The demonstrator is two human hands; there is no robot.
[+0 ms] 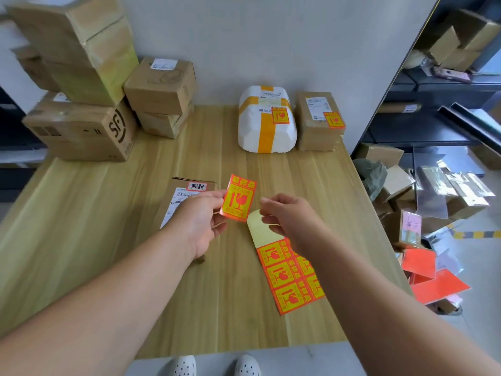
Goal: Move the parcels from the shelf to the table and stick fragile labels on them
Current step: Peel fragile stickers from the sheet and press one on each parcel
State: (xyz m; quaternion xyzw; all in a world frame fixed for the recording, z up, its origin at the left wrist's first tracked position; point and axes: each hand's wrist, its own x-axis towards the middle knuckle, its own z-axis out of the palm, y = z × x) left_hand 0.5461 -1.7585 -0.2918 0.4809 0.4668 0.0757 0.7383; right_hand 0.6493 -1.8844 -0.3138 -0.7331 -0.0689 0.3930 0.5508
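My left hand (202,219) pinches a peeled orange and yellow fragile label (238,198) by its left edge, holding it above the wooden table (108,234). Behind that hand lies a flat brown parcel (181,198) with a white shipping slip. My right hand (291,219) holds the bare yellow end of the label sheet (288,275), which lies on the table with several labels left on it. At the back stand a white foam parcel (267,119) with yellow tape and a brown parcel (318,122), each bearing a fragile label.
Cardboard boxes (81,77) are stacked at the table's back left corner, against the wall. A dark shelf (444,85) with parcels stands to the right. Loose boxes, plastic bags and orange sheets (431,272) litter the floor right of the table. My shoes show below the table's front edge.
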